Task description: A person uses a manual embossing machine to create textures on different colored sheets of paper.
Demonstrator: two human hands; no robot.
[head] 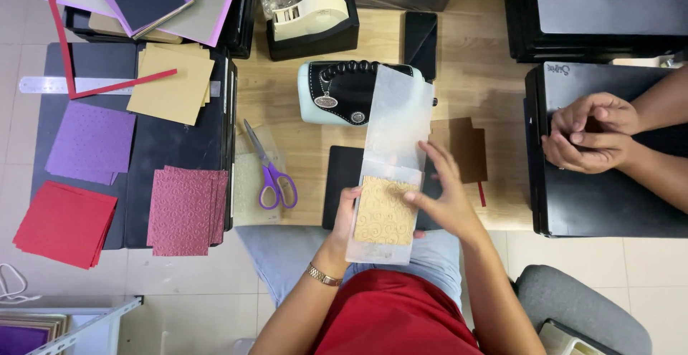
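Observation:
A long translucent plastic embossing folder (394, 133) reaches from a small mint-and-black embossing machine (344, 91) down toward me. A tan card with a raised swirl pattern (383, 213) lies inside its near end. My left hand (345, 215) grips the folder's left edge beside the card. My right hand (444, 194) rests with spread fingers on the folder's right side, fingertips touching the card's upper right corner. A black plate (340, 176) lies beneath the folder.
Purple-handled scissors (271, 172) lie left of the folder. Stacks of dark red (185, 210), red (64, 222), purple (89, 144) and tan (172, 86) paper sit at left. A tape dispenser (312, 22) stands behind. Another person's clasped hands (591, 133) rest on a black box at right.

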